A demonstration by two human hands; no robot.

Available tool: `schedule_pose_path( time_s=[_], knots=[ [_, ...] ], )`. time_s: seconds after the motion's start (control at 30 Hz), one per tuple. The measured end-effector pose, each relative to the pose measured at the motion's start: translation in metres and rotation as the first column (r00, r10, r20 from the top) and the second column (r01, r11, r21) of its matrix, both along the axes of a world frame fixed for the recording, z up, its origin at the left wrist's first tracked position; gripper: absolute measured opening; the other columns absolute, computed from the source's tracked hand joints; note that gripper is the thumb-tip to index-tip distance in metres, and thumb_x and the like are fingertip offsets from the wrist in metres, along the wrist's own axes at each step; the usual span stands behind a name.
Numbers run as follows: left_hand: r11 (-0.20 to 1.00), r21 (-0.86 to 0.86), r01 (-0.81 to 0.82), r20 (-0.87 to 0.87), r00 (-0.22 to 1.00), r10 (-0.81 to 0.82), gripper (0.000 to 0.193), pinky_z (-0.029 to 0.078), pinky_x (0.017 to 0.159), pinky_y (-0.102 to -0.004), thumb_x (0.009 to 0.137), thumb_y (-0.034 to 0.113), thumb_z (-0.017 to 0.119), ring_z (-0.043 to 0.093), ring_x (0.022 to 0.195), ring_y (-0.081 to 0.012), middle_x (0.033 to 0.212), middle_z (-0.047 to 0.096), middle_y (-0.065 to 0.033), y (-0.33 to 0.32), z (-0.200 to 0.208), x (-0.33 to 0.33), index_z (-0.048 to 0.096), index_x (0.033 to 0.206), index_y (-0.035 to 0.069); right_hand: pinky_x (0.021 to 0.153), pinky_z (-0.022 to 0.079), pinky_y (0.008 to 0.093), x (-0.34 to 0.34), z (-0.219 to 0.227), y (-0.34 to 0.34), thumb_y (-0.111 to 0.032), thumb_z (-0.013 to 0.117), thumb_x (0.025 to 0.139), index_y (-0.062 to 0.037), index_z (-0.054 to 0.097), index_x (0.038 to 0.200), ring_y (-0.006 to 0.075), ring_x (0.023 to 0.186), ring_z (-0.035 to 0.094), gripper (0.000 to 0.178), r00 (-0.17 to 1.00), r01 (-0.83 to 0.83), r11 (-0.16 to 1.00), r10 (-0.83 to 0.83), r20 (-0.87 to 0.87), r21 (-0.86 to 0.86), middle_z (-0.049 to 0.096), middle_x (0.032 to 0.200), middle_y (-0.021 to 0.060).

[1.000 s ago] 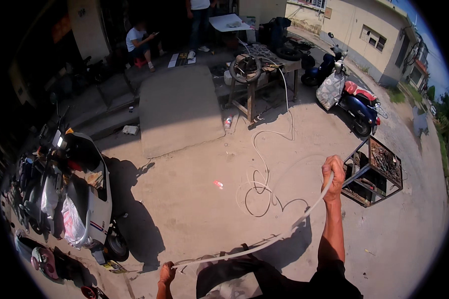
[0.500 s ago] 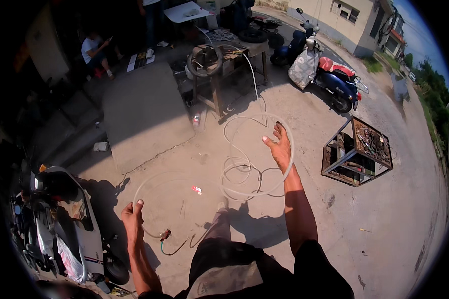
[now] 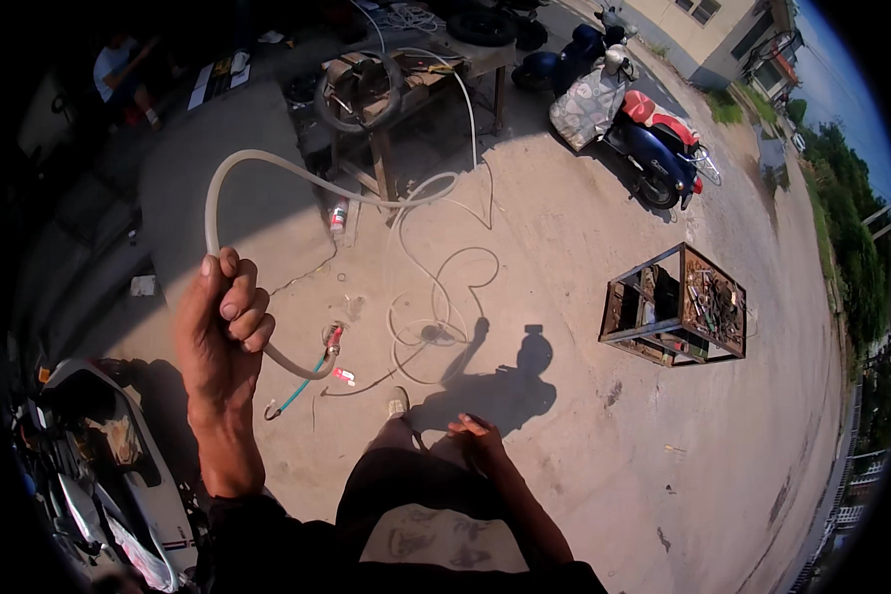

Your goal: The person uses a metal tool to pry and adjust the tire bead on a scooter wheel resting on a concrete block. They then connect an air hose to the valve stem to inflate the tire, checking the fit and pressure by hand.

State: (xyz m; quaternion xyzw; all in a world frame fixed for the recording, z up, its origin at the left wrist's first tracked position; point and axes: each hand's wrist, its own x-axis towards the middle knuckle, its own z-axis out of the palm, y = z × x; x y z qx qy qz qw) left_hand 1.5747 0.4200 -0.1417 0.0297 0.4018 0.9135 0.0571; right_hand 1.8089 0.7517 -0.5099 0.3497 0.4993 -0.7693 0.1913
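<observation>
My left hand (image 3: 223,327) is raised at the left of my view, and its fingers are closed around the pale hose (image 3: 211,208). Above the fist, the hose rises in a high arch and bends over to the right. Below the fist, it makes a short curve to a red fitting (image 3: 334,339), from which a teal tube (image 3: 305,384) goes down to a hooked end. Whether the fitting touches the ground, I cannot tell.

My right hand (image 3: 477,441) is low, before the lap, well apart from the hose. Its fingers are partly in shade, so I cannot tell if they are bent around something.

In front of the feet, thin loops lie on the ground, and the shadow (image 3: 505,391) of the wearer falls just beside them. A pale line also hangs down from the bench (image 3: 381,163), where a tyre (image 3: 398,94) leans over the near edge. Near the bench leg stands a small can (image 3: 338,218). A red and white packet (image 3: 344,376) lies close to the fitting in my view.

On the right I see a metal rack (image 3: 643,332) with tools, and behind it a blue scooter (image 3: 653,153).
</observation>
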Motion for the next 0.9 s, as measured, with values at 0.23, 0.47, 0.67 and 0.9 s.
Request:
schedule_pose_path(
  time_s=[0.23,0.47,0.67,0.9],
  knots=[
    [0.902,0.418,0.108,-0.264,0.965,0.007,0.023,0.036,0.059,-0.0274,0.12,0.023,0.043,0.034,0.067,-0.01,0.084,0.04,-0.0007,0.135,0.02,-0.102,0.054,0.114,0.003,0.085,0.061,0.0414,-0.079,-0.013,0.036,-0.048,0.065,0.109,-0.0053,0.051,0.15,0.0343,0.106,0.076,0.061,0.998,0.056,0.976,-0.046,0.052,-0.212,0.074,0.132,0.0215],
    [0.81,0.571,0.134,-0.32,0.945,0.069,0.021,0.033,0.063,-0.0327,0.119,0.015,0.037,0.032,0.068,-0.0147,0.086,0.036,-0.0039,0.221,0.073,-0.15,0.046,0.106,0.002,0.11,0.051,0.0525,-0.236,0.006,0.103,-0.066,0.064,0.102,-0.0029,0.046,0.154,0.0472,0.134,0.06,0.084,0.926,0.376,0.704,-0.272,0.261,-0.602,0.05,0.16,0.0283],
    [0.758,0.633,0.155,-0.34,0.936,0.092,0.03,0.034,0.063,-0.0317,0.122,0.022,0.031,0.031,0.069,-0.0137,0.087,0.034,-0.0035,0.285,0.086,-0.192,0.04,0.098,0.006,0.113,0.05,0.0485,-0.375,-0.029,0.232,-0.035,0.066,0.106,-0.0018,0.065,0.129,0.0299,0.112,0.072,0.041,0.801,0.524,0.511,-0.567,0.191,-0.682,0.076,0.121,0.0128],
    [0.787,0.615,-0.047,-0.219,0.948,0.229,0.024,0.032,0.065,-0.0319,0.12,0.013,0.034,0.029,0.069,-0.0142,0.084,0.033,-0.003,0.3,0.069,-0.268,0.044,0.101,0.004,0.098,0.05,0.047,-0.44,0.041,0.399,-0.029,0.068,0.103,-0.0164,0.067,0.105,0.0226,0.108,0.072,0.013,0.648,0.733,0.541,-0.74,0.182,-0.413,0.075,0.108,0.0001]
  ],
)
